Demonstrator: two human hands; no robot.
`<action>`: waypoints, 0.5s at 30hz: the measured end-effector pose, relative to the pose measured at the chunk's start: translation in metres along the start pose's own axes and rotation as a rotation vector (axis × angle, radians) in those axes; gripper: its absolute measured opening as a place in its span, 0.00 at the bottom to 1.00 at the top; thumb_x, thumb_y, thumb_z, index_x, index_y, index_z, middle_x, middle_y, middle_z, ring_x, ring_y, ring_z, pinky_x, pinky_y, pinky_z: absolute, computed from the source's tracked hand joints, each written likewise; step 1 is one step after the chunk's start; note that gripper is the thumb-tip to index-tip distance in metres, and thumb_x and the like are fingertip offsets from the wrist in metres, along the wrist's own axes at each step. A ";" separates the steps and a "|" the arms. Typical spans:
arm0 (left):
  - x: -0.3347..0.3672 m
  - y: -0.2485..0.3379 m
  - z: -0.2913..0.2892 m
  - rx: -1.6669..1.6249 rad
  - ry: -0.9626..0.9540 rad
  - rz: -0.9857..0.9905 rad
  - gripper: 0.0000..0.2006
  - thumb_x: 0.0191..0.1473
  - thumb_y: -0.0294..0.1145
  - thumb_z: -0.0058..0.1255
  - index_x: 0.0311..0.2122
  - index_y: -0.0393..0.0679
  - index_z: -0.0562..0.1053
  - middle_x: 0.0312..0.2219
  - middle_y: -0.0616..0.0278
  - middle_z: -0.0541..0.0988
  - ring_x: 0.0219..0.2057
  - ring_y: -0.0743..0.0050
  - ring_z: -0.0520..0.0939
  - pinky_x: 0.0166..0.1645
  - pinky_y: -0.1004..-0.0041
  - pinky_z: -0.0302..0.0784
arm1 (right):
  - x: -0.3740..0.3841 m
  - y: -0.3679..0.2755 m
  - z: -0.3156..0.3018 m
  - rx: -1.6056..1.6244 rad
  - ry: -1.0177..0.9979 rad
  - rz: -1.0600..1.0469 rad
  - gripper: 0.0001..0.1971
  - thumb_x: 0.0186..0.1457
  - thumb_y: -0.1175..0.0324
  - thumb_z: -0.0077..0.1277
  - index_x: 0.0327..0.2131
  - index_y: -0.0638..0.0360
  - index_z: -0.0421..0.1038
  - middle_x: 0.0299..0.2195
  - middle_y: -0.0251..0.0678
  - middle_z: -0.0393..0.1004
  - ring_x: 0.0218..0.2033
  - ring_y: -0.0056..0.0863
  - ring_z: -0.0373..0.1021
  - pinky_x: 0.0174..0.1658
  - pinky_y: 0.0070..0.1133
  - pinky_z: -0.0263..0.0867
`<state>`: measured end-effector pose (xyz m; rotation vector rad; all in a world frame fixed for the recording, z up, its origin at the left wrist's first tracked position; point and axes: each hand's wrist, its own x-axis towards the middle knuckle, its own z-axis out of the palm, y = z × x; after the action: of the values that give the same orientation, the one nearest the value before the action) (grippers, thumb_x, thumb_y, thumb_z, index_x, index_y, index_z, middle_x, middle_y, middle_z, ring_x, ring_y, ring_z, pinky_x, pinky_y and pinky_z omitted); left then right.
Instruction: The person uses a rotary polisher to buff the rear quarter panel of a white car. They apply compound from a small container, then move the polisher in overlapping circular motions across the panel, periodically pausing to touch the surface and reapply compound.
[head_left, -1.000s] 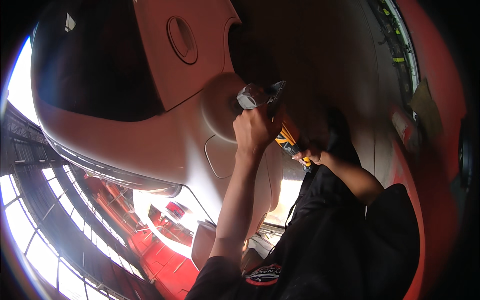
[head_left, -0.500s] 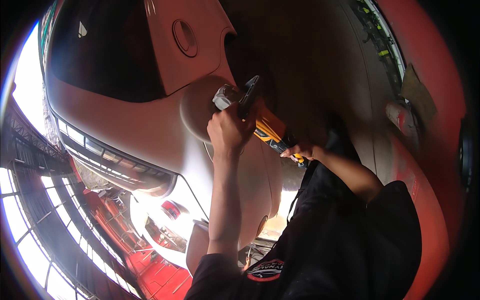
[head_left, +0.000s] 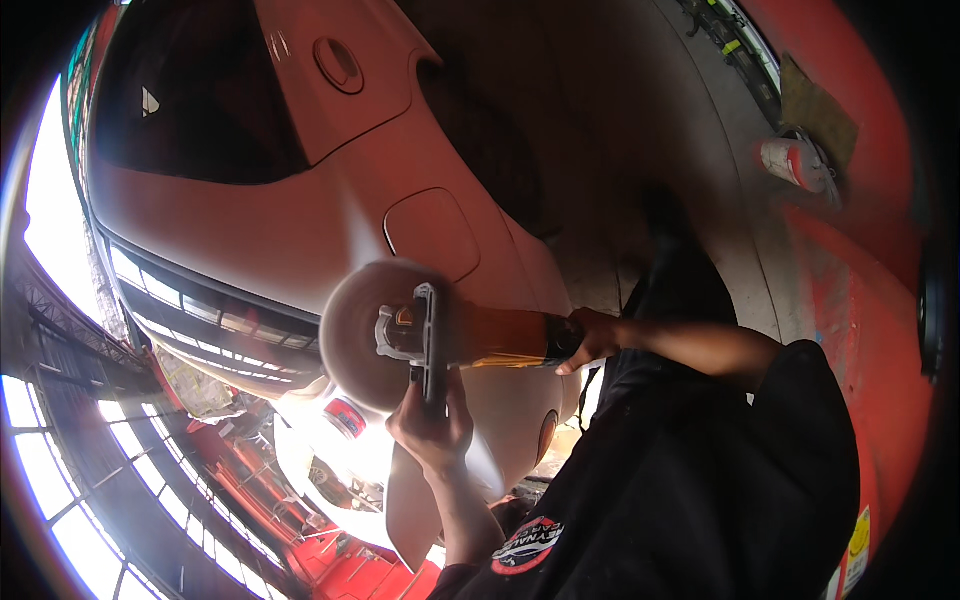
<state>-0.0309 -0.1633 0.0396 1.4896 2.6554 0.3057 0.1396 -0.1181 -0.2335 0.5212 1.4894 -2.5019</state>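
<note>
A pale car (head_left: 330, 225) fills the left. Over its side panel, a yellow-and-black rotary polisher (head_left: 505, 338) lies crosswise, its round pad (head_left: 350, 335) blurred, near the fuel flap (head_left: 432, 235). The left hand (head_left: 435, 428) grips the polisher's side handle (head_left: 432, 340); the right hand (head_left: 592, 338) clasps its rear.

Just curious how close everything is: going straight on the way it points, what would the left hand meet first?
The left hand grips the black handle, so that comes first; beyond it, the round pad seems next, though depth is unclear.
</note>
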 end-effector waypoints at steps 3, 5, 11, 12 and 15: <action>-0.025 -0.004 0.013 -0.037 -0.072 0.001 0.16 0.55 0.41 0.60 0.26 0.35 0.78 0.12 0.58 0.72 0.14 0.75 0.74 0.22 0.71 0.69 | -0.019 0.011 -0.007 -0.020 -0.024 0.097 0.32 0.36 0.48 0.74 0.42 0.61 0.81 0.39 0.42 0.83 0.43 0.37 0.79 0.50 0.28 0.70; -0.026 0.000 0.034 -0.049 -0.075 0.029 0.17 0.50 0.38 0.66 0.19 0.41 0.71 0.11 0.55 0.71 0.10 0.55 0.74 0.19 0.65 0.69 | -0.027 0.024 -0.020 -0.019 -0.005 0.114 0.32 0.35 0.49 0.75 0.42 0.60 0.81 0.39 0.42 0.83 0.43 0.36 0.79 0.52 0.27 0.70; 0.070 0.059 0.084 0.062 -0.170 0.031 0.19 0.49 0.42 0.67 0.18 0.45 0.71 0.12 0.56 0.74 0.14 0.52 0.78 0.21 0.64 0.71 | 0.002 0.076 -0.048 0.483 0.031 -0.116 0.26 0.42 0.61 0.75 0.45 0.62 0.80 0.41 0.38 0.83 0.43 0.29 0.77 0.51 0.27 0.70; 0.087 0.062 0.097 0.066 -0.167 0.055 0.18 0.49 0.42 0.67 0.18 0.46 0.71 0.13 0.57 0.75 0.15 0.51 0.79 0.21 0.63 0.72 | 0.010 0.079 -0.058 0.567 0.035 -0.161 0.26 0.43 0.62 0.75 0.46 0.62 0.80 0.41 0.37 0.82 0.43 0.28 0.77 0.51 0.27 0.69; 0.146 0.069 0.137 0.094 -0.246 0.075 0.18 0.50 0.47 0.64 0.20 0.45 0.74 0.14 0.56 0.77 0.18 0.50 0.81 0.24 0.60 0.75 | 0.029 0.063 -0.114 0.615 0.009 -0.008 0.26 0.43 0.62 0.75 0.46 0.63 0.79 0.41 0.37 0.82 0.43 0.29 0.77 0.52 0.27 0.69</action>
<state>-0.0264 0.0147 -0.0760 1.5440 2.4557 0.0009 0.1569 -0.0483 -0.3457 0.6069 0.6910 -2.9436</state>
